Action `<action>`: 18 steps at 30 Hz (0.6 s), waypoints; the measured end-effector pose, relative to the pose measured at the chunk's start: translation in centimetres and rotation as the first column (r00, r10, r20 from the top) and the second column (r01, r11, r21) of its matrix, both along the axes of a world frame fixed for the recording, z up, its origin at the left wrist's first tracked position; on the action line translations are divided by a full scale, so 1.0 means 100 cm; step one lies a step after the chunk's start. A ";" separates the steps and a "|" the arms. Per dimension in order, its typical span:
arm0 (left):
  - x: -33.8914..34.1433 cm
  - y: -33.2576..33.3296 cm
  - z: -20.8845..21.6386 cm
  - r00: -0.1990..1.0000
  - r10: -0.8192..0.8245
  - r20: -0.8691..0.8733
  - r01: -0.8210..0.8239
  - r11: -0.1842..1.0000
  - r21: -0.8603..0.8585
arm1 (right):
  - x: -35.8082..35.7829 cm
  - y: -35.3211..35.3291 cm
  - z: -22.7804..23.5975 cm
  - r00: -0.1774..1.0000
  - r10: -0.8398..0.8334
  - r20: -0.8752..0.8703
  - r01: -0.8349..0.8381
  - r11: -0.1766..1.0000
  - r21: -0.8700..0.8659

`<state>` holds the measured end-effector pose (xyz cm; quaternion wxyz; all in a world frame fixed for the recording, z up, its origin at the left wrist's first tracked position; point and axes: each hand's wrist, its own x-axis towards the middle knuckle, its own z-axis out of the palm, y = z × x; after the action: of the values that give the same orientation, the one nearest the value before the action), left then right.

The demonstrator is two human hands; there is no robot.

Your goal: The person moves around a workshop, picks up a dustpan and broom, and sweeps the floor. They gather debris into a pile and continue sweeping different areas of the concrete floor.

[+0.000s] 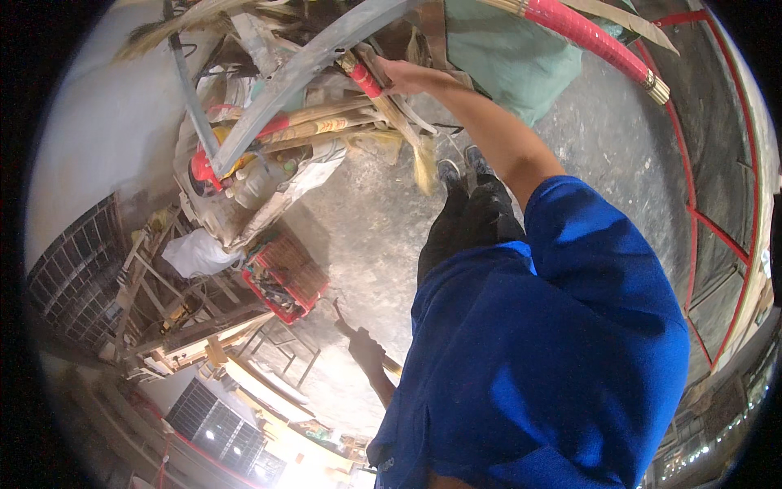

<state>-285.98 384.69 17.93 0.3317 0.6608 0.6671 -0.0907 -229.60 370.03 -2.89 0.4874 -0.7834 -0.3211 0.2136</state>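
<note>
Straw broom (423, 167), one: pale bristles, red band (365, 80) about the upper part; lying aslant at the top of the view, its bristles pointing downward in the picture, above a grey concrete floor (358, 212).

Right hand (399, 77), bare: reaching out at the end of an extended arm and touching the broom just beside the red band. Fingers are bending toward the broom; fingertips are partly hidden, so whether they are pinching it one cannot tell.

Left hand (368, 350), bare, in shadow: hanging low beside the body, well apart from the broom. Fingers are curling together around a slender tool (336, 308) with a bent tip; separate fingers are too dim to tell.

Grey beam (293, 77), one: crossing just left of the right hand.

Further brooms (318, 128), several, red and yellow bands: lying together left of the held piece.

Clear plastic container (257, 183), one: sitting below these brooms.

White bag (199, 253), one: resting near a red crate (285, 314), which is holding mixed small items.

Green sheet (521, 61), one: hanging right of the right hand.

Red-wrapped bundle (586, 37), one: arching across the upper right.

Blue shirt (538, 342), dark trousers (464, 216): being worn by the person.
</note>
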 end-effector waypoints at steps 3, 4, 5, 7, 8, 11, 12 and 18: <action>-0.002 0.004 -0.006 1.000 0.016 0.012 -0.017 0.997 0.077 | -0.013 0.002 -0.002 0.996 -0.043 -0.084 0.047 0.998 0.047; -0.002 0.005 -0.008 0.992 -0.066 0.105 0.054 0.992 0.111 | -0.015 0.002 -0.002 0.984 -0.075 -0.160 0.069 0.997 -0.046; -0.001 0.006 -0.010 0.987 -0.098 0.124 0.081 0.987 0.136 | -0.015 0.001 -0.003 0.980 -0.026 -0.199 0.036 0.998 0.046; -0.001 0.008 -0.011 0.984 -0.112 0.142 0.090 0.984 0.153 | -0.016 0.001 -0.003 0.922 -0.013 -0.387 0.019 1.000 0.012; -0.001 0.010 -0.012 0.986 -0.089 0.140 0.069 0.987 0.142 | -0.014 0.000 -0.003 0.917 0.038 -0.398 0.008 0.993 0.114; -0.002 0.014 -0.012 0.990 0.067 0.123 -0.076 0.994 0.076 | -0.009 -0.005 0.000 0.912 0.080 -0.402 -0.038 0.993 0.110; -0.003 0.014 -0.012 0.982 0.182 0.047 -0.184 0.982 0.050 | -0.007 -0.007 0.002 0.956 0.075 -0.282 -0.071 0.997 0.023; -0.007 0.010 -0.017 0.990 0.143 -0.001 -0.143 0.989 0.025 | -0.012 -0.024 0.015 0.959 -0.055 -0.279 0.012 0.988 -0.153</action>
<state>-286.68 385.67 16.23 0.3280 0.6151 0.7145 -0.0593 -230.84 367.66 -1.40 0.4718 -0.7845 -0.2180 0.3382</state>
